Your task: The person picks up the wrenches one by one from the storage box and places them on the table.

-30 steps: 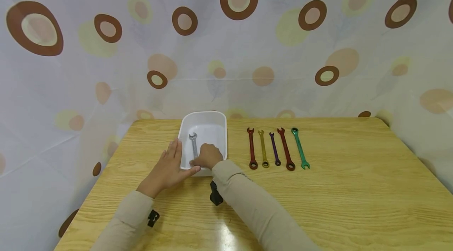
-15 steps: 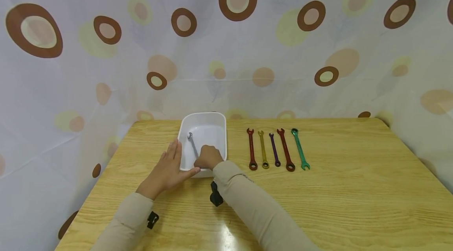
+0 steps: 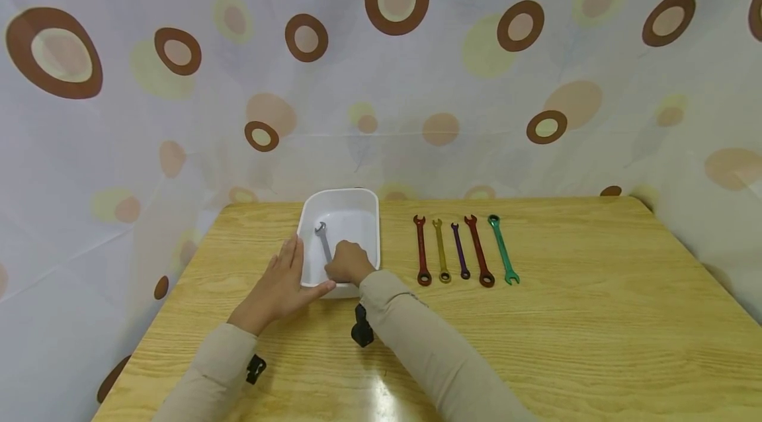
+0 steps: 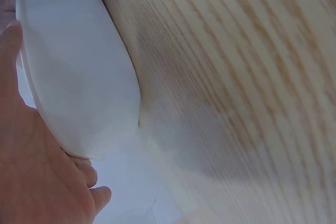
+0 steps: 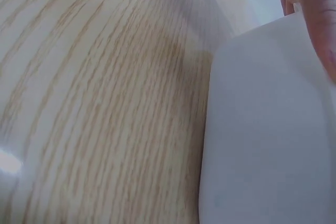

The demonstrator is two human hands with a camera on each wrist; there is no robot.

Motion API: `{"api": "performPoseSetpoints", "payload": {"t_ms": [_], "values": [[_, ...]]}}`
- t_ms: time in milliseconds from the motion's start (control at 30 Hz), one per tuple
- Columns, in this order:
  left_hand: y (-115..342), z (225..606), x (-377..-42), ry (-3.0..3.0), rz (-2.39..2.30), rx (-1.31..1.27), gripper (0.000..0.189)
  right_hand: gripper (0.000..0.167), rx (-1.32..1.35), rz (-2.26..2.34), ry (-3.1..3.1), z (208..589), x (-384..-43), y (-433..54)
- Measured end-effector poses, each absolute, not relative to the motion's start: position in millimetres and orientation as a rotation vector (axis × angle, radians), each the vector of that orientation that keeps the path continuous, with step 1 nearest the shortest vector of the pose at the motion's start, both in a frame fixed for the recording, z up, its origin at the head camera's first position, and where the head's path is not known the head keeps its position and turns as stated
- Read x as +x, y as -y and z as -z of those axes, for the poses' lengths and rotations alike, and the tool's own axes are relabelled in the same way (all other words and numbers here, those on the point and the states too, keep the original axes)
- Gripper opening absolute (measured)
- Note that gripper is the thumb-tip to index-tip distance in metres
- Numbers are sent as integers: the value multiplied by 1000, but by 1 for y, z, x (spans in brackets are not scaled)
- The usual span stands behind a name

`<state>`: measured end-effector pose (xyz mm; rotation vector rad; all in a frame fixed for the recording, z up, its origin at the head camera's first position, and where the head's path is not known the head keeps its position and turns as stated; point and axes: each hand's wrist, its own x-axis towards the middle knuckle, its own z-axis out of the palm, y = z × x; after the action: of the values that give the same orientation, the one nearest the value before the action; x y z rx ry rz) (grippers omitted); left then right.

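Note:
In the head view, a white plastic tray (image 3: 339, 291) stands on the table. My left hand (image 3: 276, 290) lies against its front left corner, fingers straight along the left side and thumb along the front rim. The left wrist view shows that hand (image 4: 42, 166) against the outer wall. Inside the tray, my right hand (image 3: 350, 262) grips the near end of a silver combination wrench (image 3: 325, 242); its curled fingers hide that end. The open-ended head points away, toward the back left. Only the tray's outer wall (image 5: 268, 129) and part of a hand appear in the right wrist view.
Right of the tray lies a row of wrenches: a red one (image 3: 422, 250), a yellow one (image 3: 441, 250), a purple one (image 3: 460, 250), another red one (image 3: 479, 250) and a green one (image 3: 503, 250). A patterned cloth (image 3: 440, 78) hangs behind the wooden table (image 3: 571, 342).
The silver wrench's far head has swung slightly left and its near end right, as my right hand shifted a little right inside the tray. My left hand and the tray have stayed in place.

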<state>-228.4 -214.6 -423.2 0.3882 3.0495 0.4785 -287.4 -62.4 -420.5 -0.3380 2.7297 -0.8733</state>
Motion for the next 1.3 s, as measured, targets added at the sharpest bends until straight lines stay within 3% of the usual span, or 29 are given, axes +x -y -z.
{"api": "performPoseSetpoints", "payload": {"t_ms": [433,833,1300], "values": [[214,420,-229,-3040,-479,390,112,45,-374,1028,-2687,421,-291,59],[211,424,-236,-3038,-480,406,112,26,-184,1360,-2410,406,-295,52],[209,420,-241,-3040,-486,401,115,22,-361,1360,-2430,374,-292,0]]}}
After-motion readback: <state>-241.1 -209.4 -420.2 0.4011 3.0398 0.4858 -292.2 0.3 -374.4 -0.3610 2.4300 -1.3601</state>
